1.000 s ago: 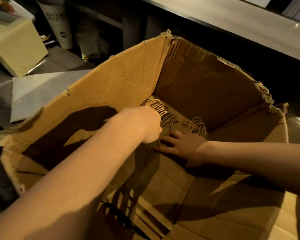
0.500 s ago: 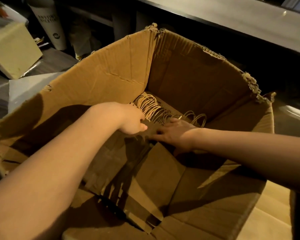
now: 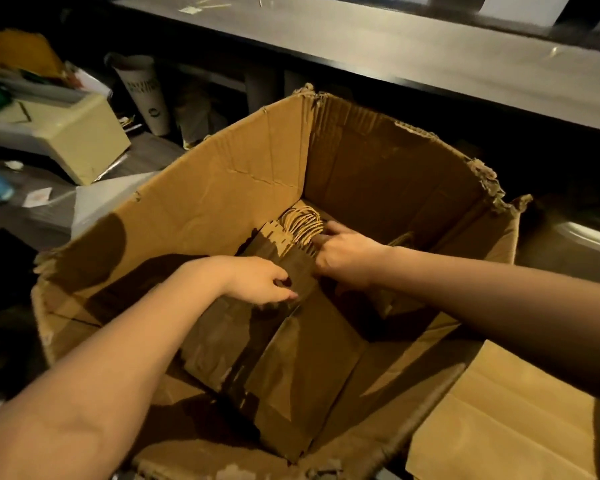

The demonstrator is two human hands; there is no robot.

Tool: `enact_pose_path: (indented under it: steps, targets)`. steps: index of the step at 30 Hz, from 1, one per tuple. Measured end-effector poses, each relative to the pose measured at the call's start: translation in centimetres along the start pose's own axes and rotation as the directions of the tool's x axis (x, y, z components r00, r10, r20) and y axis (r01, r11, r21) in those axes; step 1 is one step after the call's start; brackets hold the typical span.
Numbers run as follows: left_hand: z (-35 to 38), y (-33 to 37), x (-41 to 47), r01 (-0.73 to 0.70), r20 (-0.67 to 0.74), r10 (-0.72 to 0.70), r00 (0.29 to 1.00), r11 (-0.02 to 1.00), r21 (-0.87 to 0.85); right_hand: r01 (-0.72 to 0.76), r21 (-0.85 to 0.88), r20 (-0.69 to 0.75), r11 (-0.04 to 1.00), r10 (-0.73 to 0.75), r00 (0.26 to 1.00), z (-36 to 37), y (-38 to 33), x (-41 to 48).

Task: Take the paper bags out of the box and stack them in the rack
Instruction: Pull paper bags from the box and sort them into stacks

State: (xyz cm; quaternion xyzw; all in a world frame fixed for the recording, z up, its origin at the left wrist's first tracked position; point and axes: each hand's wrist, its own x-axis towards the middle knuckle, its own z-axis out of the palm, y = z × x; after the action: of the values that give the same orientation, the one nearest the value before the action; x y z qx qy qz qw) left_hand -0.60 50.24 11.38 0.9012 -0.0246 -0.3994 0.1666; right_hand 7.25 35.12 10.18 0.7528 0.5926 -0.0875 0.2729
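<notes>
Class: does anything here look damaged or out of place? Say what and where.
The cardboard box is damaged: its top rim is torn and ragged, worst at the far corners, and its left wall is creased.

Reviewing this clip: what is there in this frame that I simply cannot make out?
- Rack: nowhere in the head view, so its place is unknown.
- Number of paper bags: the bundle is in deep shadow, partly covered by the left hand and right hand.
- Box floor: hidden by bags, arms and shadow.
- Print on the paper cup: too small and blurred.
</notes>
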Motion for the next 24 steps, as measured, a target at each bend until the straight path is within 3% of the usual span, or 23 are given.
enact_pose_path:
  steps: [5,7,10,13,15,18,21,24]
  targets:
    - [0.2,2.3,-0.4,-0.091,-0.02,0.091,0.996,0.995,-0.038,-0.041,0.06,-0.147,0.997,0.05,0.988,-2.5,1.8,-2.8]
    - [-0.7,3.3,-1.0,-0.096,-0.207,0.096,0.974,0.995,0.008,-0.078,0.101,-0.246,0.992,0.101,0.964,-3.7,2.8,-4.9]
    - [-2.4,5.0,-3.1,-0.067,-0.549,0.113,0.828,0.992,0.103,-0.137,0.178,-0.421,0.974,0.201,0.884,-4.9,4.1,-7.9]
    - [-4.6,8.7,-6.4,0.111,-0.776,0.205,0.597,0.936,0.333,-0.159,0.274,-0.64,0.948,0.303,0.706,-5.8,5.7,-11.5]
    - [-6.2,11.5,-8.8,0.292,-0.811,0.318,0.492,0.817,0.498,-0.192,0.331,-0.72,0.924,0.378,0.582,-6.5,6.3,-13.7]
    - [-8.0,15.6,-12.1,0.455,-0.811,0.457,0.364,0.672,0.584,-0.196,0.38,-0.81,0.904,0.428,0.402,-7.2,6.7,-17.4]
    - [-8.7,19.4,-14.2,0.409,-0.804,0.528,0.273,0.693,0.594,-0.202,0.426,-0.853,0.882,0.466,0.235,-7.2,6.9,-21.4]
    - [-8.9,22.9,-14.8,0.212,-0.832,0.51,0.217,0.808,0.55,-0.24,0.486,-0.849,0.841,0.519,0.101,-6.1,7.0,-25.3]
